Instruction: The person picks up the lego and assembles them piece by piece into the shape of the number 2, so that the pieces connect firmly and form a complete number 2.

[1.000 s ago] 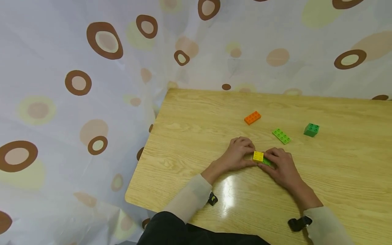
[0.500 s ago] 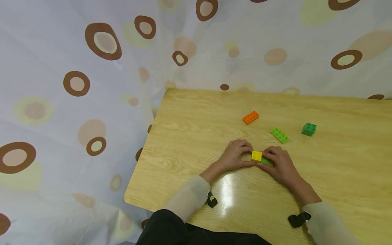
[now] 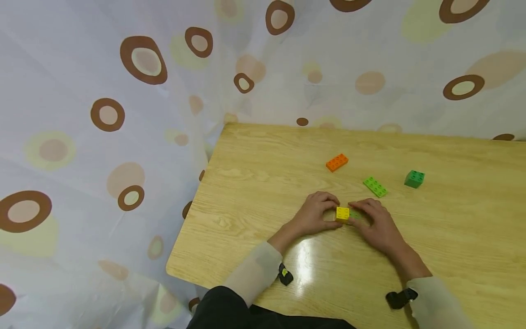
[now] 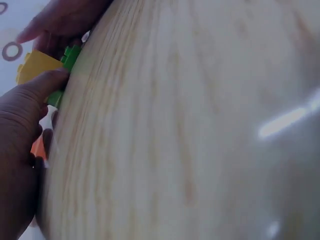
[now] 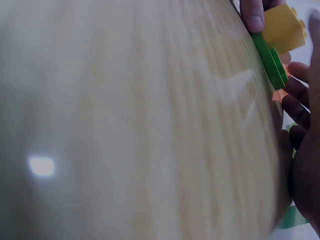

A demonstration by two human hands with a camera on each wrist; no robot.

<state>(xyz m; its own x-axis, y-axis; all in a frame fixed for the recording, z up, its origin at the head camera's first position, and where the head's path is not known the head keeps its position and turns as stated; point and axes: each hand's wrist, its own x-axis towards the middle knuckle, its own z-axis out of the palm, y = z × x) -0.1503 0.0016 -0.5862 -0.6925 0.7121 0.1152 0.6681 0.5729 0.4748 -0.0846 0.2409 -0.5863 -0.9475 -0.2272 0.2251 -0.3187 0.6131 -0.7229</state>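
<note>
A yellow square toy brick (image 3: 343, 214) sits on one end of a flat green toy brick (image 5: 270, 62), low at the tabletop. My left hand (image 3: 316, 213) pinches this stack at its left end, the thumb on the near side, fingers on the far side. Around the right end is my right hand (image 3: 376, 224), thumb and fingers spread apart. In the right wrist view its fingertips are close beside the flat green brick, and the thumb stands off from the stack. The left wrist view shows the left thumb across the join between yellow and green.
Beyond the hands, an orange brick (image 3: 337, 162), a lime green flat brick (image 3: 375, 187) and a taller dark green brick (image 3: 414, 179) lie on the wooden table (image 3: 246, 183). A patterned sheet (image 3: 337, 59) hangs along the table's back and left edges.
My right thumb and fingers have spread apart from their closer hold on the stack. The left hand keeps its pinch. The view has tilted slightly; the other bricks lie as before.
</note>
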